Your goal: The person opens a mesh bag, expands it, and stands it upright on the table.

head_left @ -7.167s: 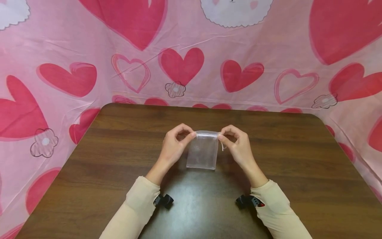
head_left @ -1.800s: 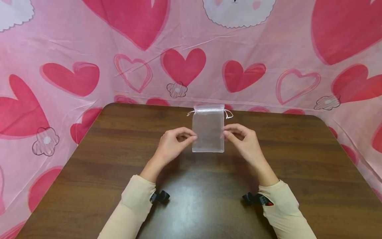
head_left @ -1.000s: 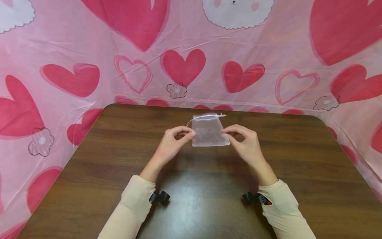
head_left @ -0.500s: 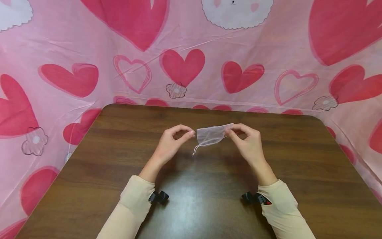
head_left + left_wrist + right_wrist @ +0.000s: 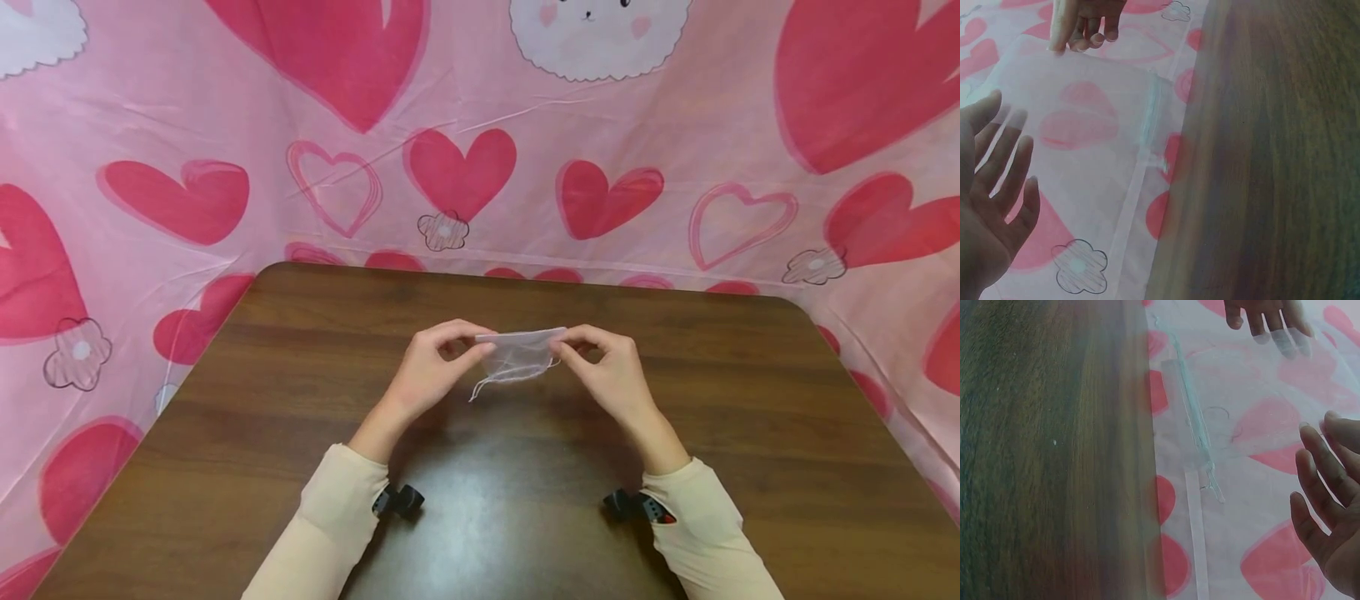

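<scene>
In the head view a sheer white drawstring pouch [image 5: 517, 352] hangs between both hands above the table, its straight bottom edge uppermost and its cord end lower, nearer the person. The left hand [image 5: 438, 367] pinches the upper left corner between thumb and forefinger. At the upper right corner, the right hand [image 5: 606, 371] does the same. Both wrist views show the see-through pouch [image 5: 1104, 125] stretched between the hands, with the drawstring band [image 5: 1192, 403] toward the table side. In these views the other fingers of each hand are spread apart. Nothing shows inside the pouch.
A brown wooden table [image 5: 480, 533] lies beneath the hands. Pink cloth with red hearts [image 5: 461, 171] hangs behind and at both sides. A small black camera [image 5: 408, 502] sits at the left wrist, another [image 5: 618, 505] at the right.
The pouch, earlier held with its cord end away from the person, has flipped over, so that end now hangs toward the person. The left fingers, at its edge half a second ago, now grip the corner.
</scene>
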Demonstrator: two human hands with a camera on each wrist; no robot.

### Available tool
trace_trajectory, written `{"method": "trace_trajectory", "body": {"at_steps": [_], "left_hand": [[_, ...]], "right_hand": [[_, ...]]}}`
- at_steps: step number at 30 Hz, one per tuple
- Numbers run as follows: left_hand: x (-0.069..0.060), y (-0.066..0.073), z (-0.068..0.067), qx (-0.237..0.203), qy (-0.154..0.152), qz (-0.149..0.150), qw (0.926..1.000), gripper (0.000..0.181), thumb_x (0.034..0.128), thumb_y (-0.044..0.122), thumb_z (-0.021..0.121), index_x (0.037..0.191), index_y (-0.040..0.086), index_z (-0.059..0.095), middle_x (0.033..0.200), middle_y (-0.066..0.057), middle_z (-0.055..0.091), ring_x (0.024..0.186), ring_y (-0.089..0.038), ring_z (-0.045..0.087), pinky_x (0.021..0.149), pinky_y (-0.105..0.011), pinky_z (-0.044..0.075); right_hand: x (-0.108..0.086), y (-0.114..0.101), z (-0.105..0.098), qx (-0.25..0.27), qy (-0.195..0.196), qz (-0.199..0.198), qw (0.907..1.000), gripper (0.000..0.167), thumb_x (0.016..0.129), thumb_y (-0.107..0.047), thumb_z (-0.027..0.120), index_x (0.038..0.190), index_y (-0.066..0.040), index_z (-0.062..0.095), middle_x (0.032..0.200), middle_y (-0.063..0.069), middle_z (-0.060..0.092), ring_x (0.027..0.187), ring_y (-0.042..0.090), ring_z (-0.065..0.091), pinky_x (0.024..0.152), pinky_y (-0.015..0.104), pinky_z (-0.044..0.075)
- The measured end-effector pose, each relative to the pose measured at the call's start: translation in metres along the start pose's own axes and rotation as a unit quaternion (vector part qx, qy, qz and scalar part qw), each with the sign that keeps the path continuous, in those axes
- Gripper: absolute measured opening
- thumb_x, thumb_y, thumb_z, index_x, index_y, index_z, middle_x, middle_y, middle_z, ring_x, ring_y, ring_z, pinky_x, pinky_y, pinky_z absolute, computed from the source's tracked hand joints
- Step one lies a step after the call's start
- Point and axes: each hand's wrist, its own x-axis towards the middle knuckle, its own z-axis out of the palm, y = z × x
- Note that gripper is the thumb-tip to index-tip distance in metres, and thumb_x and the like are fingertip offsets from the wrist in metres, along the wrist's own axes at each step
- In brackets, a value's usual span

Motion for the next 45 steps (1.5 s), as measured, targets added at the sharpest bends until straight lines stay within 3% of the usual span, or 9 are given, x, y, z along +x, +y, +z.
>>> {"method": "trace_trajectory", "body": {"at_steps": [6, 15, 20, 26, 34, 45], "left_hand": [[0.0, 0.002, 0.001, 0.013, 0.029, -0.018, 0.9993, 0.011, 0.0883, 0.018, 0.077, 0.097, 0.012, 0.079, 0.093, 0.006, 0.074, 0.084, -0.011, 0.063, 0.074, -0.027, 0.048], [-0.004, 0.001, 0.0, 0.027, 0.041, -0.048, 0.9976, 0.013, 0.0855, 0.022, 0.08, 0.094, 0.013, 0.079, 0.091, 0.003, 0.074, 0.08, -0.012, 0.062, 0.073, -0.029, 0.048], [-0.007, -0.002, -0.001, 0.03, 0.037, -0.047, 0.9978, 0.013, 0.0845, 0.021, 0.08, 0.094, 0.012, 0.079, 0.089, 0.002, 0.073, 0.077, -0.014, 0.06, 0.07, -0.029, 0.049], [-0.017, -0.007, 0.0, 0.039, 0.038, -0.049, 0.9973, 0.011, 0.0836, 0.021, 0.081, 0.092, 0.014, 0.079, 0.087, 0.005, 0.072, 0.073, -0.014, 0.06, 0.067, -0.026, 0.049], [0.0, -0.003, 0.003, 0.03, 0.035, -0.028, 0.9985, 0.012, 0.0839, 0.02, 0.081, 0.094, 0.015, 0.079, 0.089, 0.007, 0.073, 0.074, -0.013, 0.061, 0.067, -0.027, 0.049], [-0.005, -0.006, 0.005, 0.035, 0.04, -0.022, 0.9984, 0.01, 0.0845, 0.019, 0.08, 0.093, 0.013, 0.078, 0.089, 0.004, 0.073, 0.075, -0.012, 0.061, 0.068, -0.027, 0.049]], "right_hand": [[0.0, 0.001, -0.001, 0.005, -0.003, -0.013, 0.9999, 0.007, 0.082, 0.008, 0.075, 0.088, 0.005, 0.073, 0.078, 0.014, 0.071, 0.071, 0.005, 0.059, 0.069, 0.018, 0.047], [-0.002, 0.003, 0.002, 0.011, -0.001, -0.057, 0.9983, 0.011, 0.079, 0.011, 0.076, 0.088, 0.005, 0.073, 0.084, 0.013, 0.07, 0.077, 0.011, 0.06, 0.069, 0.031, 0.051], [-0.005, 0.002, 0.006, 0.026, -0.001, -0.053, 0.9982, 0.013, 0.078, 0.01, 0.077, 0.089, 0.004, 0.072, 0.086, 0.013, 0.069, 0.079, 0.013, 0.06, 0.07, 0.035, 0.052], [-0.012, 0.001, 0.01, 0.033, -0.012, -0.037, 0.9987, 0.012, 0.079, 0.008, 0.077, 0.09, 0.003, 0.072, 0.084, 0.01, 0.07, 0.074, 0.012, 0.059, 0.069, 0.028, 0.051], [0.001, -0.004, 0.0, 0.012, 0.003, -0.051, 0.9986, 0.011, 0.079, 0.008, 0.077, 0.088, 0.003, 0.073, 0.081, 0.01, 0.071, 0.073, 0.011, 0.06, 0.069, 0.033, 0.053], [-0.004, -0.003, 0.003, 0.009, -0.001, -0.041, 0.9991, 0.009, 0.08, 0.008, 0.076, 0.088, 0.004, 0.073, 0.082, 0.012, 0.072, 0.073, 0.011, 0.061, 0.07, 0.029, 0.052]]}}
